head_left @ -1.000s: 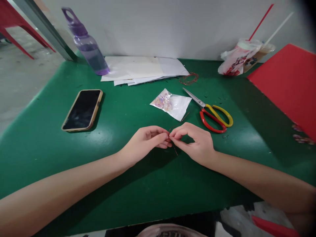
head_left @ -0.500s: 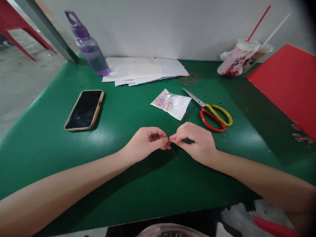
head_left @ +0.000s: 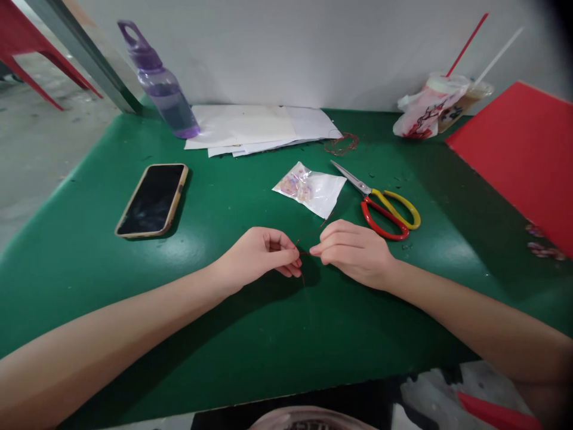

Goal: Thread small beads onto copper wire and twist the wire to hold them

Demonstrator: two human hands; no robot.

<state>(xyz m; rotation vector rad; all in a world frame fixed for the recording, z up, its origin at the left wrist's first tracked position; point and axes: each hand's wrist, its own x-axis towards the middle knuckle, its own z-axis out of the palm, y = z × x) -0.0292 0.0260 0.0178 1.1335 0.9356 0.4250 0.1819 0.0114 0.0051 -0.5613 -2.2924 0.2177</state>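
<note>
Between my hands a thin reddish-brown string [head_left: 304,278] is held, its loose end hanging below my left fingers. My left hand [head_left: 271,254] pinches it between thumb and fingers. My right hand [head_left: 353,252] is closed, thumb and index finger together on another stretch of the string, a small gap from the left fingertips. Just beyond my hands lies a small clear-and-white packet [head_left: 311,188] with colourful bits inside. Scissors [head_left: 369,194] with one red and one yellow handle rest past my right hand, blades slightly apart and pointing away.
A phone [head_left: 153,200] lies at the left, with a purple water bottle [head_left: 168,95] behind it. White papers [head_left: 250,125] and a loose coil of string [head_left: 342,144] are at the back. Bagged drink cups [head_left: 430,107] and a red board [head_left: 519,143] stand at the right.
My hands have drawn slightly apart, leaving a short stretch of string showing between the fingertips. My right fingers have curled in more closely. The other objects stay in place.
</note>
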